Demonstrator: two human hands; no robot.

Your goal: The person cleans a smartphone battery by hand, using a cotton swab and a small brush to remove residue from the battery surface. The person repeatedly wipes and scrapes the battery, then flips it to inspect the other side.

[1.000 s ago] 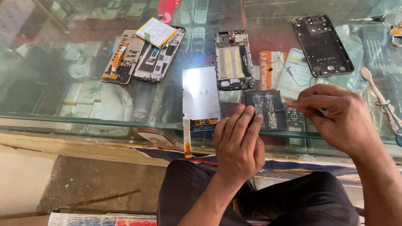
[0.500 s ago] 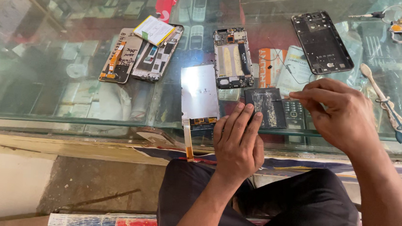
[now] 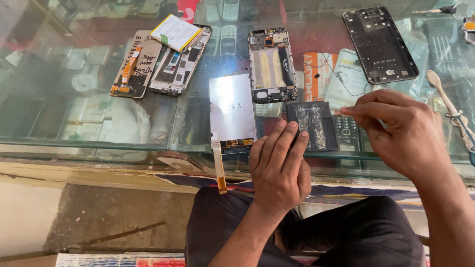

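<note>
A black phone battery [image 3: 311, 125] with patches of grey glue lies flat on the glass counter [image 3: 84, 100]. My left hand [image 3: 279, 167] rests with its fingers spread flat at the counter's near edge, the fingertips touching the battery's near end. My right hand [image 3: 402, 131] hovers to the battery's right with thumb and forefinger pinched together over its far right corner; whatever they pinch is too small to make out. A silver display panel [image 3: 232, 109] with an orange flex cable [image 3: 219, 168] lies just left of the left hand.
A bare phone mainboard frame [image 3: 272, 64] lies beyond the battery, a black back frame [image 3: 380, 44] at the far right. Two opened phones with a yellowish battery [image 3: 175, 32] lie at the left. Tweezers [image 3: 458, 118], keys [image 3: 471, 24] and packets [image 3: 336, 79] lie at the right.
My right hand has shifted slightly left toward the battery's corner. The left hand stays pressed at the battery's near end.
</note>
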